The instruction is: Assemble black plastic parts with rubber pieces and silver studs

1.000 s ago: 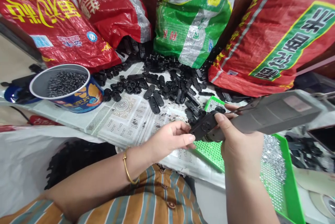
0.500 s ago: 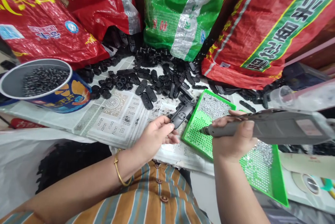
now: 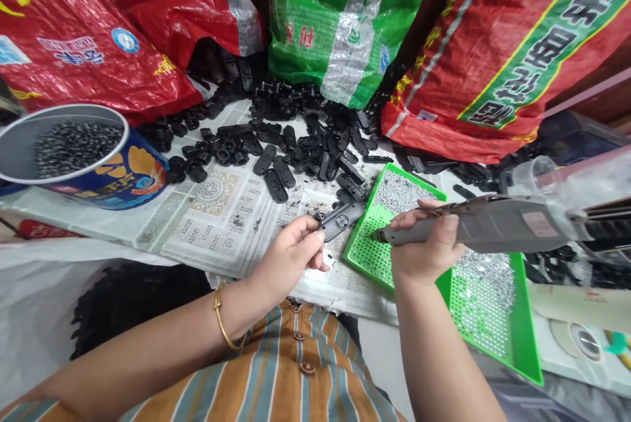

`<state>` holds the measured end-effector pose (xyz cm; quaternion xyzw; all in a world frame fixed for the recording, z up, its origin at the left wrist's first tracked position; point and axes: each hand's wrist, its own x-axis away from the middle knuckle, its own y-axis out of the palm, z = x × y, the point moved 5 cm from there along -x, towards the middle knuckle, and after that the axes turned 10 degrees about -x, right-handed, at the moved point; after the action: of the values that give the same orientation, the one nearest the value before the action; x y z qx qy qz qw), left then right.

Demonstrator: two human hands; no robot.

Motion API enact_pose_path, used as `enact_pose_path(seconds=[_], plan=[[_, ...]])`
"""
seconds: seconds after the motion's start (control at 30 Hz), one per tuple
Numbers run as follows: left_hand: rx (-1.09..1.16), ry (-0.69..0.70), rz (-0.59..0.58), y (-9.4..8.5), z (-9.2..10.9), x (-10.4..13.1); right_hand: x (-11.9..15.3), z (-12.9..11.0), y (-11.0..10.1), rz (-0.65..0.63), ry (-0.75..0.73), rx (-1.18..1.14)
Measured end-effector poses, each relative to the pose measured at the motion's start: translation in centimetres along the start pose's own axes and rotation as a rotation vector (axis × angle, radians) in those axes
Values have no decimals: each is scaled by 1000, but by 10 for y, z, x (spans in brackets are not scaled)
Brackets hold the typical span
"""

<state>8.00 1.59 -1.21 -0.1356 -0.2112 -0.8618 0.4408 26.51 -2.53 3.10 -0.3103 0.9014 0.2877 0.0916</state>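
Note:
Between thumb and fingers, my left hand (image 3: pixel 296 248) pinches the near end of a black plastic part (image 3: pixel 341 221) that has a round patterned spot. My right hand (image 3: pixel 426 248) is wrapped round a grey electric screwdriver (image 3: pixel 503 223), which lies nearly level, its tip pointing left over the green perforated tray (image 3: pixel 528 323). Small silvery screws (image 3: pixel 401 192) fill the tray's back corner, and more are heaped in its right section. The tip is close above the tray's left section; whether it touches a screw cannot be made out. Loose black parts (image 3: pixel 279 175) lie beyond my left hand.
A blue tub (image 3: pixel 133 172) of small dark pieces stands at the left. Behind the black parts are red sacks (image 3: pixel 98 60) and a green sack (image 3: pixel 300 27), with another red sack (image 3: pixel 458 67) at the right. A tape roll (image 3: pixel 576 341) lies at the far right.
My right hand and the screwdriver have shifted slightly left and up in view. The black part in my left hand is turned a little flatter, its far end more to the right.

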Motion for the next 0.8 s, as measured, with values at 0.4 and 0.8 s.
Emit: enact_pose_path(seconds=[0.4,0.8], plan=[[-178,57,70,-3,2,-1,-4,-6,0,0,29,-4],[-287,78,57,5,2,-2,6,-59,64,-242,76,-127]])
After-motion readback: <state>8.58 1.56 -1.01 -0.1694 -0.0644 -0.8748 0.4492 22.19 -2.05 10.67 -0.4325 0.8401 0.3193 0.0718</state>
